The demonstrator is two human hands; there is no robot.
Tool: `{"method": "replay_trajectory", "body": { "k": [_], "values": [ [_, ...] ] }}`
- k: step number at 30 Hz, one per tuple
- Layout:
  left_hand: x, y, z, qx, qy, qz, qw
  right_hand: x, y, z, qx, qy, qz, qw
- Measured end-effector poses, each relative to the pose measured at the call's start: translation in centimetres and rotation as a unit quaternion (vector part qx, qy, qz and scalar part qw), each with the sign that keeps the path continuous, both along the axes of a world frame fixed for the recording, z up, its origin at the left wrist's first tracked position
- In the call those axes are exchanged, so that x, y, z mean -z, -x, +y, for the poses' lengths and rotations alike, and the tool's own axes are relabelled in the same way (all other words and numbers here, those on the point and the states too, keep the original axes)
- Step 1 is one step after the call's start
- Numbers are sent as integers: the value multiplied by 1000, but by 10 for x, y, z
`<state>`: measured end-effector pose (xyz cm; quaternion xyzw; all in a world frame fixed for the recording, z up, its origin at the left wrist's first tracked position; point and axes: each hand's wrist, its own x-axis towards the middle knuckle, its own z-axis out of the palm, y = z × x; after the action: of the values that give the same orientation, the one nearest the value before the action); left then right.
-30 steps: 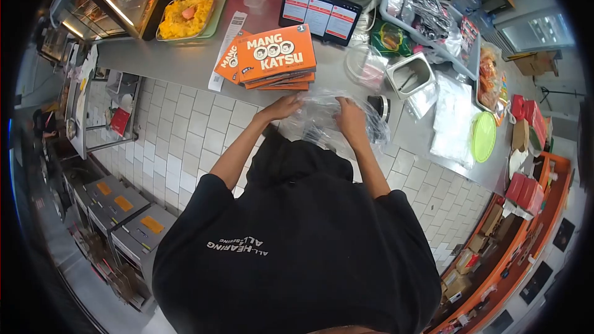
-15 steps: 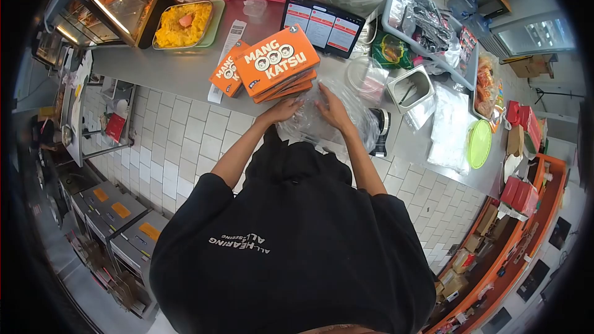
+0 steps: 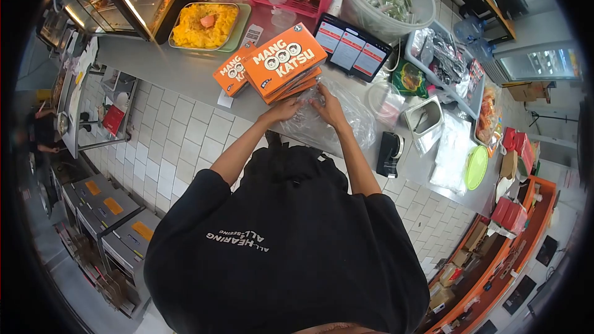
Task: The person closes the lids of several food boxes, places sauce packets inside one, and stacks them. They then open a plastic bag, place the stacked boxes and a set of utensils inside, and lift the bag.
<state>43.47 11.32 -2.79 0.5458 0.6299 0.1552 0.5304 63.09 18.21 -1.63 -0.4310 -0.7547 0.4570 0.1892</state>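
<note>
A clear plastic bag [image 3: 354,125] lies crumpled at the counter's front edge, between and to the right of my hands. My left hand [image 3: 284,110] grips the bag's near left side, just below the orange boxes. On the bag's upper part, my right hand [image 3: 329,109] has its fingers curled into the film, with some fingertips hidden. Right behind both hands is a stack of orange "Mang Katsu" boxes [image 3: 286,60]. A smaller orange box [image 3: 232,73] sits against its left side, with a paper slip [image 3: 225,99] showing below it.
A tablet [image 3: 351,48] stands behind the boxes. Left of it is a tray of yellow food [image 3: 204,26]. To the right are a black device [image 3: 390,154], a metal container [image 3: 423,115], a green lid [image 3: 476,168] and a blue-grey crate [image 3: 473,89]. A person [image 3: 46,125] stands far left.
The camera view has shifted, so the counter items appear displaced. The bag's right side has drawn away from the black device, which now shows fully. The orange boxes cover more of the paper strip.
</note>
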Motion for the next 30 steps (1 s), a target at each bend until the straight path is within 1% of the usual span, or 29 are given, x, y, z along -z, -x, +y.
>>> {"method": "replay_trajectory", "body": {
  "k": [1, 3, 6, 7, 9, 10, 12, 13, 14, 15, 16, 17, 18, 19, 20, 21, 22, 23, 24, 25, 26, 27, 28, 29, 30],
  "values": [
    [9, 7, 1, -3, -2, -1, 1000, -1, 6, 3, -3, -2, -1, 1000],
    [21, 20, 2, -17, -90, -6, 996, 0, 20, 7, -9, -2, 2, 1000],
    [31, 34, 1, -21, -116, 28, 993, 6, 35, 7, 9, -39, 30, 999],
    [40, 36, 3, -23, -114, 25, 993, -2, 36, 4, 7, -37, 27, 999],
    [58, 34, -2, -88, -66, -26, 994, -17, 28, -9, 101, -200, -21, 974],
    [41, 30, -11, -84, -55, -30, 995, -26, 20, -20, 104, -190, -27, 976],
    [-36, 19, -13, -84, 41, -103, 990, -40, -8, -32, 78, 1, -47, 996],
    [-51, 7, -22, -144, 31, -134, 980, -29, -29, -28, -6, 93, -108, 990],
    [-65, 5, -27, -135, 38, -136, 981, -34, -42, -37, 4, 100, -110, 989],
    [-79, 4, -32, -149, 61, -140, 977, -47, -55, -49, 5, 51, -218, 975],
    [-84, 3, -33, -165, 79, -143, 973, -55, -68, -54, 3, -2, -323, 946],
    [-73, 3, -36, -158, 79, -145, 974, -11, -101, -57, -11, -125, -306, 944],
    [-55, 3, -41, -171, -81, -88, 978, -15, -109, -53, -5, -124, -309, 943],
    [-63, -2, -41, -180, -239, -29, 954, -24, -115, -48, -13, -42, -332, 942],
    [-71, -8, -46, -173, -237, -31, 955, -32, -120, -46, -20, 43, -351, 935],
    [-123, -19, -51, -157, -356, 90, 917, -42, -121, -46, -14, 47, -351, 935],
    [-152, -28, -54, -139, -467, 206, 849, -52, -120, -46, -29, 37, -385, 922],
    [-145, -34, -52, -134, -468, 205, 849, -56, -118, -46, -45, 25, -418, 907],
    [-131, -40, -49, 3, -524, 170, 834, -52, -118, -44, -42, 24, -417, 908],
    [-118, -47, -46, 139, -567, 133, 801, -44, -119, -42, -65, 29, -380, 922],
    [-103, -61, -38, 138, -566, 133, 802, -38, -121, -46, -91, 35, -343, 934],
    [-89, -80, -25, 187, -475, 206, 835, -31, -126, -52, -93, 34, -343, 934],
    [-75, -91, -12, 230, -378, 276, 853, -26, -130, -55, -78, -55, -303, 948],
    [-61, -90, 0, 223, -379, 282, 853, -23, -133, -51, -63, -145, -258, 953],
    [-56, -86, 9, 234, -381, 364, 817, -20, -137, -45, -68, -152, -255, 953]
  ]
}}
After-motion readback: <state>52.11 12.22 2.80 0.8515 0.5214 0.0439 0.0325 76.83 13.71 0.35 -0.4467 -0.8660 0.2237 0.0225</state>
